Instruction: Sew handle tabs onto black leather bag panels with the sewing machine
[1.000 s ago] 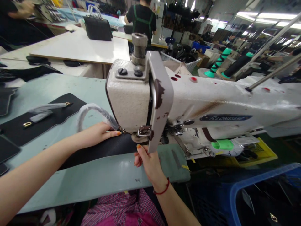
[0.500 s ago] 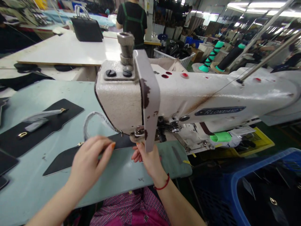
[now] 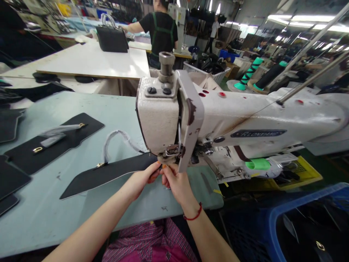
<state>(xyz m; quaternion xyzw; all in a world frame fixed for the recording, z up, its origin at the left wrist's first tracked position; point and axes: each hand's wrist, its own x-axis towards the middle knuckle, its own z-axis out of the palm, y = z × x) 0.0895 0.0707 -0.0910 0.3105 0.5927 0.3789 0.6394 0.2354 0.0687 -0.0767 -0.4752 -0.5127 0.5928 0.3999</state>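
Note:
A black leather bag panel [image 3: 109,174] with pale edges lies on the pale green table, its right end under the head of a white sewing machine [image 3: 158,120]. A plastic-wrapped handle [image 3: 116,134] arches up from it, with gold hardware at its left end. My left hand [image 3: 145,175] pinches the panel's edge just before the needle area. Close beside it, fingertips nearly touching, my right hand [image 3: 173,180] is closed at the same edge. The machine's head and guard hide the needle and the panel's right end.
Another black panel with a wrapped handle [image 3: 58,140] lies to the left, near more black pieces. A blue crate [image 3: 272,222] holding black panels stands at the lower right. Thread cones [image 3: 249,72] stand behind the machine. A black handbag [image 3: 112,38] and a person [image 3: 162,34] are farther back.
My left hand has moved right, from above the panel to its edge beside my right hand. The camera view has shifted slightly. The person behind now stretches an arm toward the handbag.

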